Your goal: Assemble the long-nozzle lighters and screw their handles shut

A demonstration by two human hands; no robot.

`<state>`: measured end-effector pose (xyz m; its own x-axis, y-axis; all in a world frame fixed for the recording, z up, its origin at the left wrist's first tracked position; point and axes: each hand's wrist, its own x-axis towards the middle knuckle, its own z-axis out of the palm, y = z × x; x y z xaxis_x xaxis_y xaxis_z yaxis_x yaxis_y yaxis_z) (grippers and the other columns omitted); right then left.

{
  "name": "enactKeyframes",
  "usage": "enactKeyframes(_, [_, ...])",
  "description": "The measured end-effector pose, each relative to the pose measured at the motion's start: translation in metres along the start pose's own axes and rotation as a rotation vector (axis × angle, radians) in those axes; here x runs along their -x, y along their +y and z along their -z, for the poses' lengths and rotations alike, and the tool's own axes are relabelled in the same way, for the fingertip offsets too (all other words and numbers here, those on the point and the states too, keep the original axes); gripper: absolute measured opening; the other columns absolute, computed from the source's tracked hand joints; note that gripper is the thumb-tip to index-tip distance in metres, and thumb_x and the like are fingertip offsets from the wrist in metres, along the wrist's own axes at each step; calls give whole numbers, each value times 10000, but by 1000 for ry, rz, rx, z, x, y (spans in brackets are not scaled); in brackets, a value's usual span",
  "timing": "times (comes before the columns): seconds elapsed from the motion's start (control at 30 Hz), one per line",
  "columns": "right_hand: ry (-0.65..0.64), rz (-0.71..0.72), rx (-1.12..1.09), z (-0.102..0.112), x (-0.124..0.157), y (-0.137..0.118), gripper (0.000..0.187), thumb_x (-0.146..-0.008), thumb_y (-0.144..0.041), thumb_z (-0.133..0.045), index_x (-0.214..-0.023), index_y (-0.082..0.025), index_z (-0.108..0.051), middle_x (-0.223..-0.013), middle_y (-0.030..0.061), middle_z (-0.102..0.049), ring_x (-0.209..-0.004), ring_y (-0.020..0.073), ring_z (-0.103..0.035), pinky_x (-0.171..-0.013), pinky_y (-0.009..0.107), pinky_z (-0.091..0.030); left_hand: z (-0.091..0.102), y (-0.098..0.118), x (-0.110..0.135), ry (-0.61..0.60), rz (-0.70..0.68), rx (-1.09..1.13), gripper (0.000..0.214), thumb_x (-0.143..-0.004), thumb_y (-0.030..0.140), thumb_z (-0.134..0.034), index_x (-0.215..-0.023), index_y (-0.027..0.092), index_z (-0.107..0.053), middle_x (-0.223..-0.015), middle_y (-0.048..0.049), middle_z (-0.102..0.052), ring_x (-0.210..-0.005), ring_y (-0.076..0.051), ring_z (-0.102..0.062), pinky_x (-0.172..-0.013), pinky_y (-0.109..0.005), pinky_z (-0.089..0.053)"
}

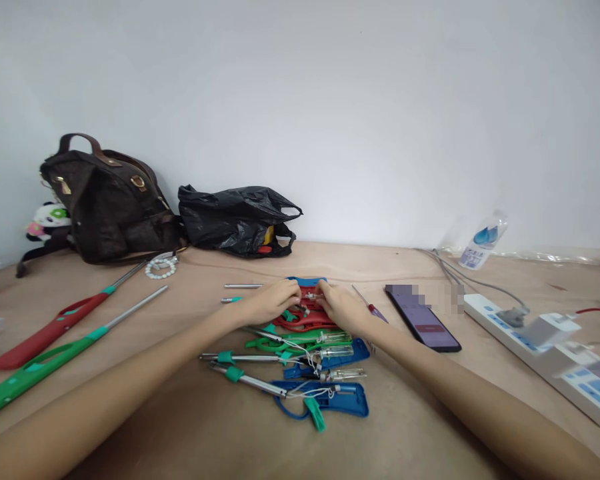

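Red lighter casing [314, 319] — on the surface [180, 433], left hand [275, 300] at its ten o'clock, right hand [341, 305] at two; fingers [294, 291] bent — whether gripping, we cannot tell.

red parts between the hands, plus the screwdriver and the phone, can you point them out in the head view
Red parts [317, 321]: head view, on the lower stretch of red plastic.
Screwdriver [376, 311]: head view, on its handle.
Phone [425, 321]: head view, on its screen.
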<state>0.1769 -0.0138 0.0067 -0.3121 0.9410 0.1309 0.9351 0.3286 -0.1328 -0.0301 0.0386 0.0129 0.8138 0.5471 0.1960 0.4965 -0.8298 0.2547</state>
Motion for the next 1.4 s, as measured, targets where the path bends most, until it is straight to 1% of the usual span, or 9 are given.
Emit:
enactKeyframes(0.07, [-1, 0, -2, 0, 0, 0, 134, -956, -214, -394, -1052, -172, -478, -943, 116, -691, -807, 216, -646, -577, 263, -336, 6, -5, 4, 6, -24, 47, 202, -970, 271, -367, -899, 185, -536, -908, -38, -586, -826, -188, -548, -745, -280, -419])
enactKeyframes(0.2, [1, -7, -12, 2, 0, 0, 151, -972, -245, -377, -1068, -173, -468, -925, 110, -693, -793, 216, -649, -576, 262, -328, 10, -22, 16, 82, 60, 19, 99, -892, 235, -487, -950, 178, -543, -958, -57, -604, -907, -214, -554, -814, -311, -431])
enactKeyframes(0.37, [13, -9, -58, 2, 1, 0, 166, -992, -250, -331, -1081, -166, -442, -922, 121, -689, -810, 218, -646, -589, 256, -334, 7, -34, 28, 52, 96, -1, 47, -857, 185, -501, -866, 173, -546, -858, -49, -605, -834, -209, -564, -745, -290, -428])
enactKeyframes(0.67, [38, 2, -94, -2, 2, 5, 129, -988, -228, -300, -1030, -177, -410, -837, 98, -672, -687, 197, -595, -548, 255, -292, 0, -33, 31, 170, 137, 64, 112, -906, 198, -401, -846, 186, -494, -857, -42, -571, -825, -200, -548, -748, -296, -437])
enactKeyframes(0.87, [56, 30, -171, -1, 1, 6, 106, -975, -223, -335, -1034, -177, -410, -870, 105, -668, -736, 203, -593, -607, 259, -342, 8, -27, 35, 247, 108, 104, 151, -915, 179, -346, -867, 180, -489, -888, -48, -558, -846, -191, -532, -802, -304, -441])
enactKeyframes(1.0, [58, 77, -293, 7, 0, 11, 89, -928, -208, -424, -1016, -198, -432, -852, 53, -639, -732, 180, -576, -638, 253, -381, 16, -13, 42, 217, 46, 148, 170, -941, 218, -340, -931, 175, -504, -939, -55, -564, -877, -189, -526, -805, -286, -434])
enactKeyframes(1.13, [69, 209, -365, 25, 2, 16, 56, -846, -229, -552, -860, -199, -507, -871, 37, -601, -771, 163, -556, -701, 263, -413, 21, -5, 50, 106, 16, 182, 184, -948, 295, -391, -975, 178, -531, -943, -46, -598, -851, -188, -546, -773, -268, -436])
enactKeyframes(1.27, [10, 218, -388, 34, 1, 20, 50, -827, -214, -562, -788, -184, -559, -835, 33, -624, -751, 155, -568, -686, 256, -426, 23, -12, 46, 165, 31, 145, 208, -935, 322, -418, -930, 171, -561, -937, -53, -623, -886, -201, -562, -815, -285, -438])
enactKeyframes(1.4, [74, 117, -253, 23, -16, 25, 217, -883, -97, -408, -917, -156, -614, -862, 55, -677, -765, 152, -597, -693, 249, -433, 18, -29, 27, 264, 113, 57, 240, -933, 295, -389, -921, 169, -593, -938, -62, -644, -899, -214, -582, -825, -314, -454])
